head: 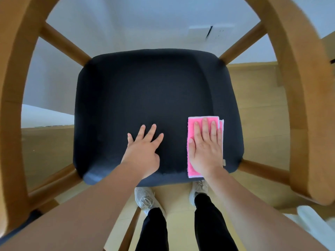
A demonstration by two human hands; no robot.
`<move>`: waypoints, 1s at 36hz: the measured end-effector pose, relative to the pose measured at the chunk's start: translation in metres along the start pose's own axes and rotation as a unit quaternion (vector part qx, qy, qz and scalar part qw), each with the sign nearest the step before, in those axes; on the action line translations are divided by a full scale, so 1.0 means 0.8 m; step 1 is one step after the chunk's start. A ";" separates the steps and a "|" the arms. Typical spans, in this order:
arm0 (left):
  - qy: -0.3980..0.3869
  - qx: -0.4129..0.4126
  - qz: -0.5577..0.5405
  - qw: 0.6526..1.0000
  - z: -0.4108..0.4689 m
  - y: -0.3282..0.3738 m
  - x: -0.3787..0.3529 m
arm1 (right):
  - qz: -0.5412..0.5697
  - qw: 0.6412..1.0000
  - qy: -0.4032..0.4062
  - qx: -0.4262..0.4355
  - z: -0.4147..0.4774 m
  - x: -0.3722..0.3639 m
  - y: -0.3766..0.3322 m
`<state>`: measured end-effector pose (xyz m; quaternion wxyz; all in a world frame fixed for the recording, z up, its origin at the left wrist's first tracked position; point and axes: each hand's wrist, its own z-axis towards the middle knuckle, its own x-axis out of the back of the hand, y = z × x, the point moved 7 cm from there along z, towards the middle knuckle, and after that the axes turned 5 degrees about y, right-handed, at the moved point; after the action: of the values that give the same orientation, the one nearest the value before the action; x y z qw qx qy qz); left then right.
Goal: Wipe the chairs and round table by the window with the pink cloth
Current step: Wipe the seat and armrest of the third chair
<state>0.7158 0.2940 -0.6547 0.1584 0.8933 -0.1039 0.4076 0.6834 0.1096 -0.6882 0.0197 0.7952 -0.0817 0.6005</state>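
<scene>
I look straight down on a wooden armchair with a dark navy seat cushion (145,98). Its curved wooden arms (16,87) frame the view on both sides. A folded pink cloth (191,127) lies near the seat's front right corner. My right hand (205,147) presses flat on the cloth with straight fingers. My left hand (143,151) rests flat on the bare cushion near the front middle, fingers spread. The round table is not in view.
Light wooden floor (261,109) shows around the chair, with a white wall (126,24) beyond it. My two feet in pale sneakers (145,198) stand just in front of the seat. Something white (315,220) sits at the lower right edge.
</scene>
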 end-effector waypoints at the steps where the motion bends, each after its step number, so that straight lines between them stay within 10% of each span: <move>1: 0.000 -0.001 -0.001 1.000 0.000 -0.001 0.001 | -0.002 1.000 -0.004 -0.005 0.011 0.003 0.003; 20: -0.010 0.005 -0.006 1.000 0.004 0.000 -0.006 | -0.012 0.998 0.046 -0.029 0.279 0.084 0.013; 36: -0.019 0.001 -0.006 1.000 0.003 -0.001 -0.006 | 0.013 0.997 0.064 -0.037 0.241 0.077 0.042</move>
<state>0.7149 0.2940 -0.6601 0.1584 0.9016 -0.1013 0.3895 0.8781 0.0453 -0.6850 0.0466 0.7530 -0.1124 0.6467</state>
